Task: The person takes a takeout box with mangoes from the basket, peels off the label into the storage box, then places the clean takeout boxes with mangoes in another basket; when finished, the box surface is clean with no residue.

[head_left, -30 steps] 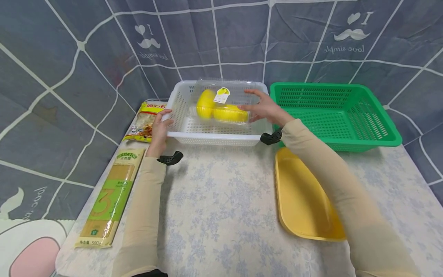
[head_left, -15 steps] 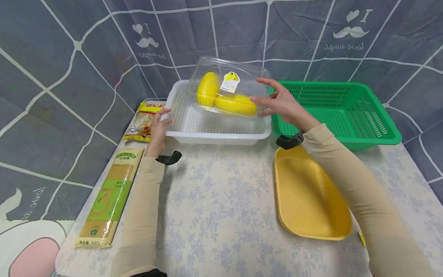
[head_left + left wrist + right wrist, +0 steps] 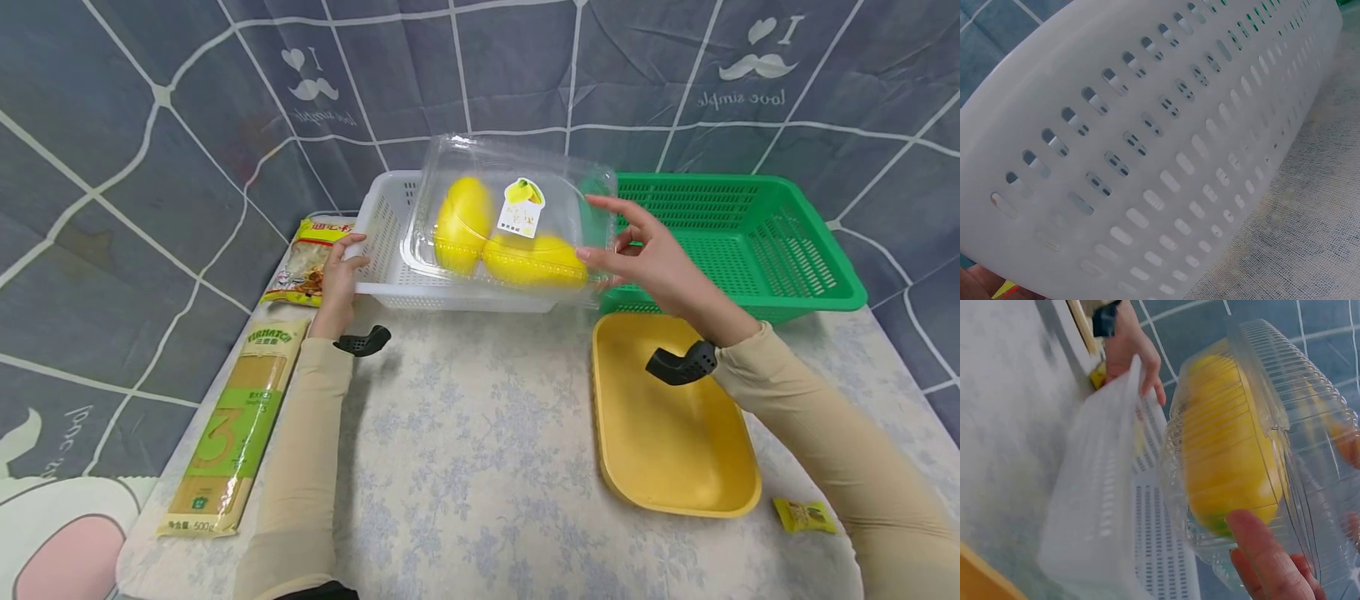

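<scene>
My right hand (image 3: 652, 254) grips the right end of a clear plastic clamshell box (image 3: 442, 154), thumb in front and fingers spread behind. Two yellow mangoes (image 3: 463, 223) lie inside, behind a white label (image 3: 521, 207). Tilted, the box hangs over the white basket (image 3: 381, 215), its right end overlapping the green one. In the right wrist view the thumb (image 3: 1257, 547) presses the clear wall beside a mango (image 3: 1229, 444). My left hand (image 3: 340, 279) holds the white basket's left rim; in the left wrist view only a bit of its fingers shows beyond the slotted wall (image 3: 1141, 144).
A green basket (image 3: 825, 275) stands right of the white one. In front of it sits a yellow tray (image 3: 675, 417), with a small yellow packet (image 3: 804, 515) to its right. A spaghetti pack (image 3: 232, 433) and a food bag (image 3: 307, 262) lie along the left edge.
The right hand has lifted the clamshell box of mangoes out of the white basket, then brought it rightward and nearer. The left hand has kept its hold on the rim.
</scene>
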Available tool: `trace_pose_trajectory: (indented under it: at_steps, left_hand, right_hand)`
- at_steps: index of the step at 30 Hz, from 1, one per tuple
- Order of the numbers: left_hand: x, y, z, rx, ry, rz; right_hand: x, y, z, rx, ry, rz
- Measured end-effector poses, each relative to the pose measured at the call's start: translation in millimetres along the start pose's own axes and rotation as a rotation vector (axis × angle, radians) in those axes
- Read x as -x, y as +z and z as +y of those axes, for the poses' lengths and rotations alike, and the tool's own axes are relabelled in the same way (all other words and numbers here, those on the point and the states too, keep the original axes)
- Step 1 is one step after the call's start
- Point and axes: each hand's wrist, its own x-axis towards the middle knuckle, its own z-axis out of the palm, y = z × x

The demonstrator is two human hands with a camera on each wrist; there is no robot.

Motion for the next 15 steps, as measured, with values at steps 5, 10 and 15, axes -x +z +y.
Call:
trace_pose_trajectory:
  at_steps: [5, 10, 15]
  left_hand:
    - [-0.3, -1.0, -0.6, 0.006, 0.008, -0.011]
    - [0.2, -1.3, -0.3, 0.006, 0.011, -0.018]
    - [0.7, -0.8, -0.4, 0.012, 0.013, -0.022]
  right_hand:
    - [24.6, 1, 0, 0.052, -0.009, 0.008]
    - [45.3, 4, 5, 0.087, -0.024, -0.018]
    - [63.2, 9, 13, 0.108, -0.02, -0.071]
